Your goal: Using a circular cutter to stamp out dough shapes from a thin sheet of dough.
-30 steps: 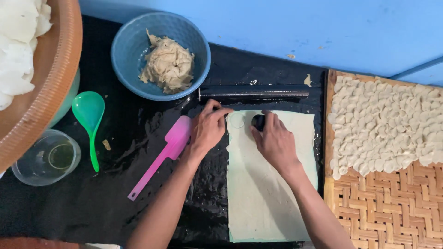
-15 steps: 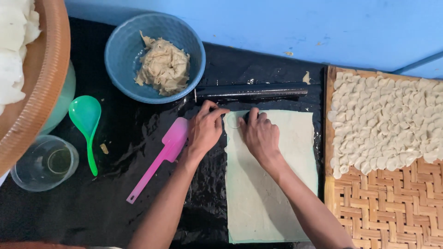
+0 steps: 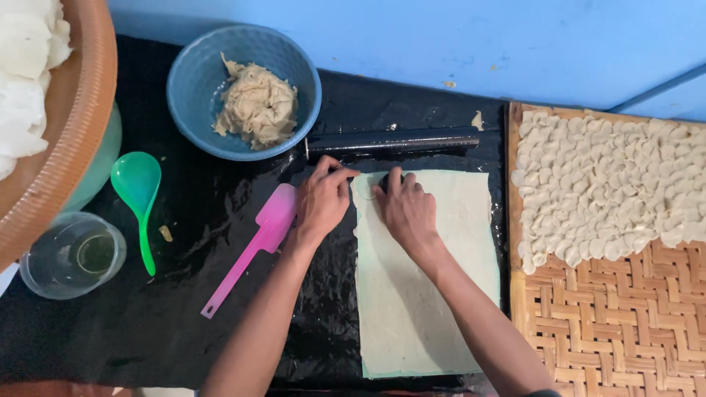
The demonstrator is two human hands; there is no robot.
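Hands on dough sheet, spatula beside

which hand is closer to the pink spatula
Left. The left hand sits right beside the pink spatula blade, touching or nearly so; the right hand rests apart on the dough sheet.

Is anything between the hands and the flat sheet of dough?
Nothing visible. The right hand presses straight onto the dough sheet near its top edge, over a small dark thing that is mostly hidden. The left hand rests at the sheet's top left corner, beside the pink spatula.
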